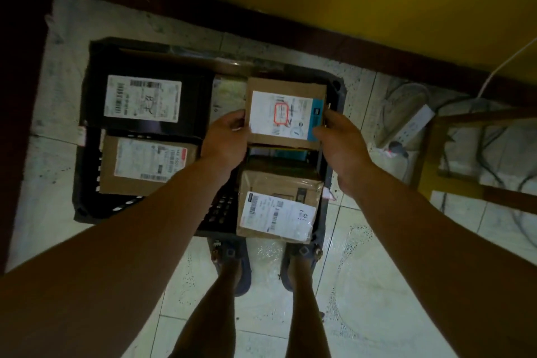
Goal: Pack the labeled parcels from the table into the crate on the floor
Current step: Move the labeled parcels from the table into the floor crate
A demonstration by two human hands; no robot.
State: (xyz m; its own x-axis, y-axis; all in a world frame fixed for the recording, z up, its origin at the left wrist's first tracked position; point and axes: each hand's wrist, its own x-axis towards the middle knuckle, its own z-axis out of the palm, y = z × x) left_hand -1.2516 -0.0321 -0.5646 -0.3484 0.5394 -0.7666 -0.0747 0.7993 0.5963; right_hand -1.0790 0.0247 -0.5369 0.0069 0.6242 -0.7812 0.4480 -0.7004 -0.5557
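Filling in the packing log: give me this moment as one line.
held: brown cardboard parcel with red-marked label | by: left hand, right hand | over: black plastic crate | inside: three labelled parcels

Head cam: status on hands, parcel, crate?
Left hand and right hand grip parcel by its side edges. Parcel over crate, far-right corner. Three other parcels inside; spot beneath hidden.

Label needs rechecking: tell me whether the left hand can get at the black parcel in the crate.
Likely yes once freed: the black parcel lies uncovered, but the left hand now grips the red-stamped parcel.
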